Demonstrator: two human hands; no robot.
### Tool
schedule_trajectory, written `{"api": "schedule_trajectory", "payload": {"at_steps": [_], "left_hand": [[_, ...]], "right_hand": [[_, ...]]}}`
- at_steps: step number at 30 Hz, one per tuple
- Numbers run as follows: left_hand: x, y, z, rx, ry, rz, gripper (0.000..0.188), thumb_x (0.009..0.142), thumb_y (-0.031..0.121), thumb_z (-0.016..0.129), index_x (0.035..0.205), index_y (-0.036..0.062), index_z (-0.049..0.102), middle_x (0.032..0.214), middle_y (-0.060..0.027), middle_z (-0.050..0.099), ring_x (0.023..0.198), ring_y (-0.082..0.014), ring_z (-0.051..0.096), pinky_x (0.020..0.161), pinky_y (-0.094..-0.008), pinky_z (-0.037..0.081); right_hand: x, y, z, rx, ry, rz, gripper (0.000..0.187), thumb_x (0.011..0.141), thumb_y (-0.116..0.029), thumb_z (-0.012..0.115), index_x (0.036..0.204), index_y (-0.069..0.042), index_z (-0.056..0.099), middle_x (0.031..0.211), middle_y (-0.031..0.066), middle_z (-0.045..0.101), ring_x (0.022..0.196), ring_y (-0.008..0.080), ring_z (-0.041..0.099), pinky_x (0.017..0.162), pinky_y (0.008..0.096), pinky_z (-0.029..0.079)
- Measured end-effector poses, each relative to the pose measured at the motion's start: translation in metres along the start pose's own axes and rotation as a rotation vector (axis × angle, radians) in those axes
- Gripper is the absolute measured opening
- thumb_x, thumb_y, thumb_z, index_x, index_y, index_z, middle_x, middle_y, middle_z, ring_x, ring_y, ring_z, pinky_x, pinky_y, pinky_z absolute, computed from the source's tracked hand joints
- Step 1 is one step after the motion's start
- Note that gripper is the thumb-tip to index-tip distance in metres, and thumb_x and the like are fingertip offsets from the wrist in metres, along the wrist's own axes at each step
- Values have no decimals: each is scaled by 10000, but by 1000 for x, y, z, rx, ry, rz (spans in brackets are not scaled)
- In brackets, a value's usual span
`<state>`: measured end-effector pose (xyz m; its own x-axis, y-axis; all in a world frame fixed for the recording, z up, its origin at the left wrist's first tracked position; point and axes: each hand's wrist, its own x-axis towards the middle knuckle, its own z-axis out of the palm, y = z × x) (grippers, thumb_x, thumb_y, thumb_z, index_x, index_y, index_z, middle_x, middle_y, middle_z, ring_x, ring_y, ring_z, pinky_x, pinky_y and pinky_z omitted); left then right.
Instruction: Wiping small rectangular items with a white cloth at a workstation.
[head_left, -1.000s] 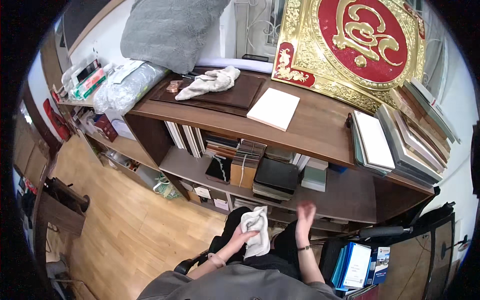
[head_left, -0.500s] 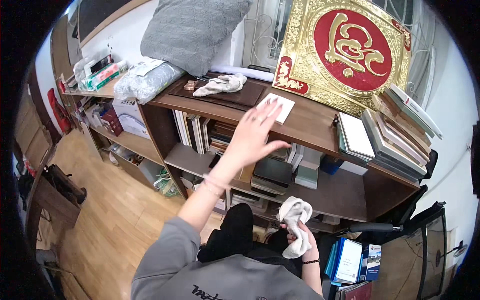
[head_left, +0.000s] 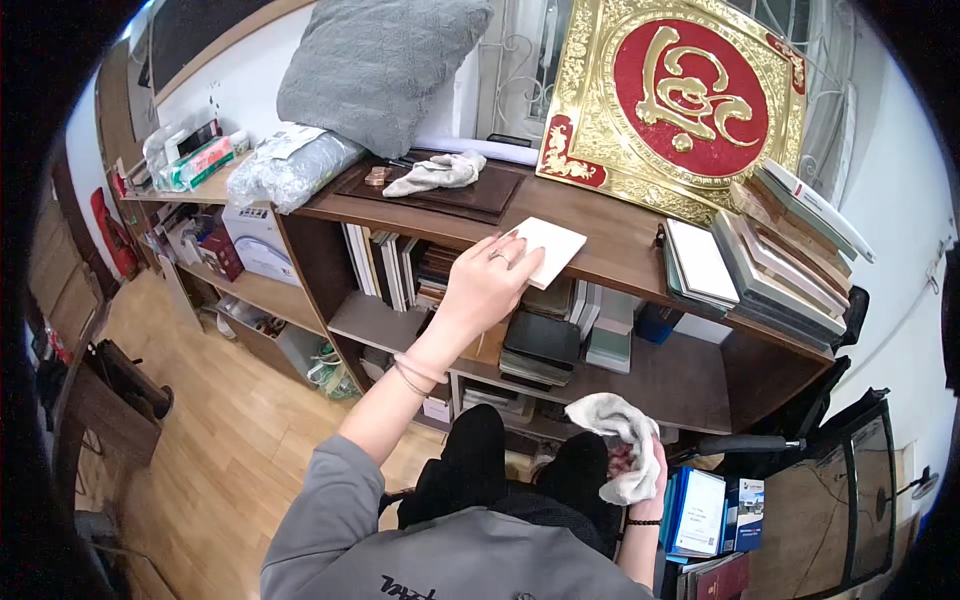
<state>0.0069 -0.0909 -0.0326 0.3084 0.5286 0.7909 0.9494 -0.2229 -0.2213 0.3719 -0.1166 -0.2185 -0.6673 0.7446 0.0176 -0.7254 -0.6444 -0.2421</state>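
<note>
My left hand point(head_left: 488, 284) is closed on the near left edge of a flat white square pad point(head_left: 556, 252), which tips at the front edge of the wooden shelf top point(head_left: 615, 263). Whether it is a notebook or a thin box I cannot tell. Low on the right, my right hand point(head_left: 655, 478) grips a whitish cloth point(head_left: 622, 420) that hangs in a loose curve, hiding part of the fingers. A second crumpled cloth point(head_left: 437, 174) lies on a dark flat board point(head_left: 490, 193) at the back of the shelf top.
A large gold and red plaque point(head_left: 690, 100) leans at the back. Right of it stand piled books point(head_left: 780, 265). A grey cushion point(head_left: 375, 75) and a plastic-wrapped bundle point(head_left: 290, 165) sit to the left. Dark books point(head_left: 540, 345) fill part of the lower shelf. A folder stack point(head_left: 700, 515) is near my right arm.
My left hand, spread over the white pad before, has drawn back and taken hold of it, tilting it toward me. The right hand has shifted slightly right with its cloth opened wider.
</note>
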Motion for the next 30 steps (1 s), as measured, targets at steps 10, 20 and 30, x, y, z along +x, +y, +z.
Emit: {"api": "schedule_trajectory", "payload": {"at_steps": [10,20,30], "left_hand": [[-65,107,-67,-2114,428,-1186,433,955,163,430,1354,24,333,1311,-83,451,1142,-165,500,926,-314,449],[-96,115,-54,-2253,266,-934,454,963,185,403,1373,37,277,1340,-88,414,1198,-195,456,994,-359,403],[-93,121,-64,-2261,400,-1049,456,961,181,400,1373,37,266,1359,-91,393,1222,-209,432,1015,-370,377]], "right_hand": [[28,50,154,-1160,355,-927,463,770,-32,650,1187,52,467,1154,118,547,1042,225,538,884,323,426],[75,112,201,-1983,-360,-960,449,672,-75,671,1096,32,567,1156,229,547,1152,384,480,982,430,366],[77,104,177,-1783,-263,-824,435,691,-69,615,1118,-12,560,1149,172,551,1094,370,515,986,439,360]]}}
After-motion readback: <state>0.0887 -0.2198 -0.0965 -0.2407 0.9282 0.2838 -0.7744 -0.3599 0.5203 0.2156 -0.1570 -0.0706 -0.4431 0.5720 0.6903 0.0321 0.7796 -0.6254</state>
